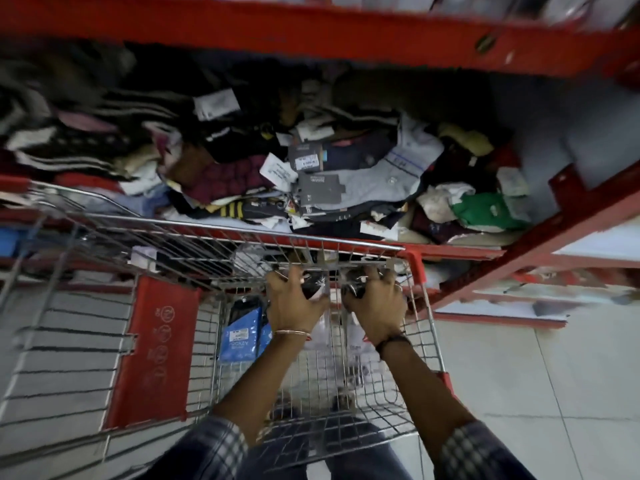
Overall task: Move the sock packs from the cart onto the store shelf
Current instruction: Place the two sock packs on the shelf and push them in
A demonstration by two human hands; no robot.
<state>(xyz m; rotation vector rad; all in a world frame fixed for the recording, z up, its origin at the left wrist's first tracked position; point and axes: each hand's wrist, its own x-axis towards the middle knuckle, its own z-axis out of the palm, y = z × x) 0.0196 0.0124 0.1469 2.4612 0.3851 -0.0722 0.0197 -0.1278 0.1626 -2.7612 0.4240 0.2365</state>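
Observation:
Both my hands reach down into the wire cart [242,233], near its far wall. My left hand [294,303] is closed on a dark sock pack [317,287]. My right hand [375,303] grips another dark pack [356,291], mostly hidden by the fingers. A blue sock pack [240,337] lies in the cart to the left of my left wrist. Pale clear-wrapped packs [353,337] lie under my hands. Beyond the cart, the red store shelf [467,252] holds a loose heap of sock packs and garments [311,174].
A red plastic flap [152,348] hangs inside the cart on the left. An upper red shelf board [311,29] overhangs the heap. A slanted red shelf upright [540,237] stands at right. Grey tiled floor [554,393] lies to the right of the cart.

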